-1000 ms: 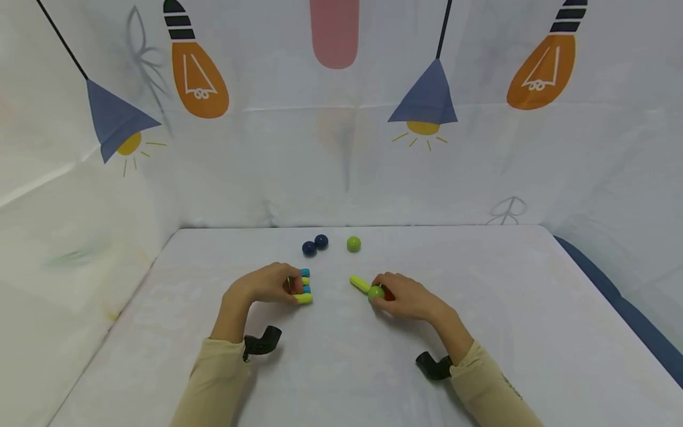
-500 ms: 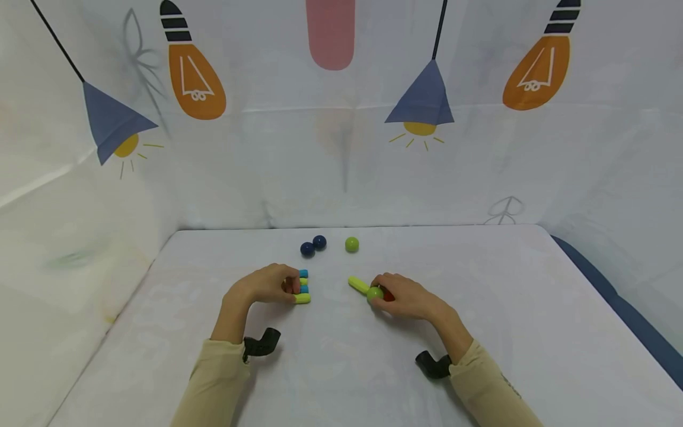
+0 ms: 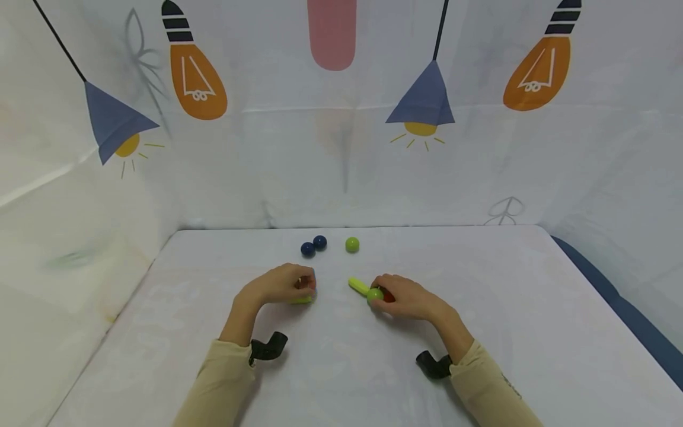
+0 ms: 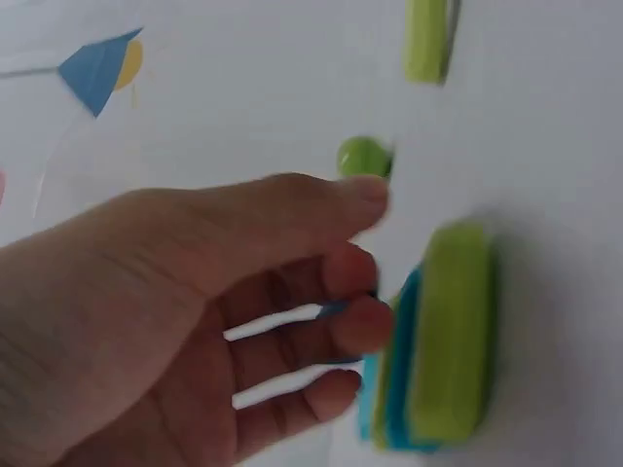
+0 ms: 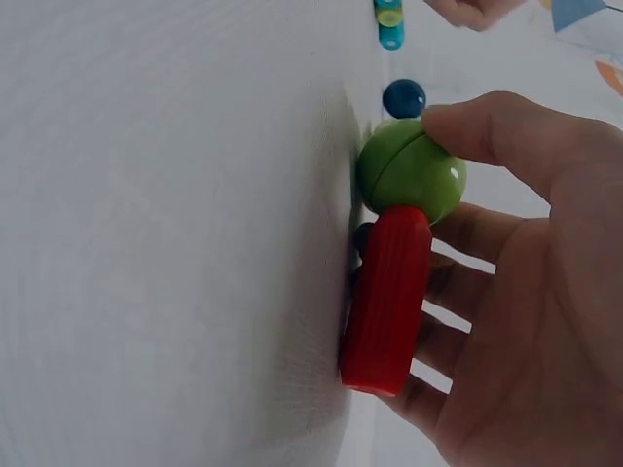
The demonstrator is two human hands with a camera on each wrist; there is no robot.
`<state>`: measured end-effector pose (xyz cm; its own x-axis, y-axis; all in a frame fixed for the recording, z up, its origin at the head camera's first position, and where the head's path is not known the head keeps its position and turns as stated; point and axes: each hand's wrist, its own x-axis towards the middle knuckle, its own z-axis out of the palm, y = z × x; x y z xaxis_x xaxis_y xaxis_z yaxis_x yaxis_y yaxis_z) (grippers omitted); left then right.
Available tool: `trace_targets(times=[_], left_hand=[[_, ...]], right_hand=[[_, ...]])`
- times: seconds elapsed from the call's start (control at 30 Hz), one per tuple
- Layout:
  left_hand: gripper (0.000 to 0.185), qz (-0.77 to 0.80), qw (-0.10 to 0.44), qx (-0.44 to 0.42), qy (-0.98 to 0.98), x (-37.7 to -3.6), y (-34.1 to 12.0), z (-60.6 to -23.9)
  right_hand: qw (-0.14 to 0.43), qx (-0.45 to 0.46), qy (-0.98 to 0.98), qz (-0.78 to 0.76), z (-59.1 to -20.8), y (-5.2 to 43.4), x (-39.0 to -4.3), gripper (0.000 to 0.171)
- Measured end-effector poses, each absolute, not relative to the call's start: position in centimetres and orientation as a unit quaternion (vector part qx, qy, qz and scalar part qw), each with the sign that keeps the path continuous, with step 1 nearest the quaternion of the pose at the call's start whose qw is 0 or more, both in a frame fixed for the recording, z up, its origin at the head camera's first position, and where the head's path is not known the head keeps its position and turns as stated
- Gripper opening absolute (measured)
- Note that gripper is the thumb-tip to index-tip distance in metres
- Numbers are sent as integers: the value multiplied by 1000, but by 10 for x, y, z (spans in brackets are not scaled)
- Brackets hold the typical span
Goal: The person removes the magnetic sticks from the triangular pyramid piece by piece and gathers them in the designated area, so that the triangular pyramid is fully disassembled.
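Note:
In the head view, my left hand (image 3: 285, 283) is over a row of short yellow-green and blue plastic sticks. The left wrist view has the nearest yellow-green stick (image 4: 453, 341) with blue sticks (image 4: 404, 341) behind it; thumb and fingertips are bent loosely and nothing is gripped. My right hand (image 3: 402, 298) pinches a green ball (image 5: 414, 173) between thumb and fingers. That ball sits at the end of a red stick (image 5: 389, 306), which lies in front of the fingers. On the ball's other side, a yellow-green stick (image 3: 358, 286) slants away to the upper left.
Two dark blue balls (image 3: 308, 249) lie near the back of the white table (image 3: 341, 367). Right of them is another green ball (image 3: 352, 244). A white curtain (image 3: 299, 160) printed with lamps and bulbs hangs behind the table.
My left hand has shifted slightly to the right and now covers most of the stick row, whose ends were showing before. The right hand stays in place on the green ball.

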<state>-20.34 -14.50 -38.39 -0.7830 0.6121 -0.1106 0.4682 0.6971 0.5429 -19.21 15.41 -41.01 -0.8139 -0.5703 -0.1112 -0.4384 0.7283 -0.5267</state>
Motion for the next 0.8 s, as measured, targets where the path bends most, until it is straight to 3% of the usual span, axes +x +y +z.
trace_targets(times=[0.23, 0.43, 0.8], left_hand=[[24, 231, 103, 370, 894, -197, -97, -402], [29, 207, 49, 376, 902, -193, -83, -411], [25, 190, 72, 374, 905, -196, -82, -415]], right_hand=[[170, -305, 899, -266, -411, 155, -192, 32], [173, -336, 885, -271, -410, 157, -191, 32], [179, -339, 883, -271, -410, 156, -190, 27]])
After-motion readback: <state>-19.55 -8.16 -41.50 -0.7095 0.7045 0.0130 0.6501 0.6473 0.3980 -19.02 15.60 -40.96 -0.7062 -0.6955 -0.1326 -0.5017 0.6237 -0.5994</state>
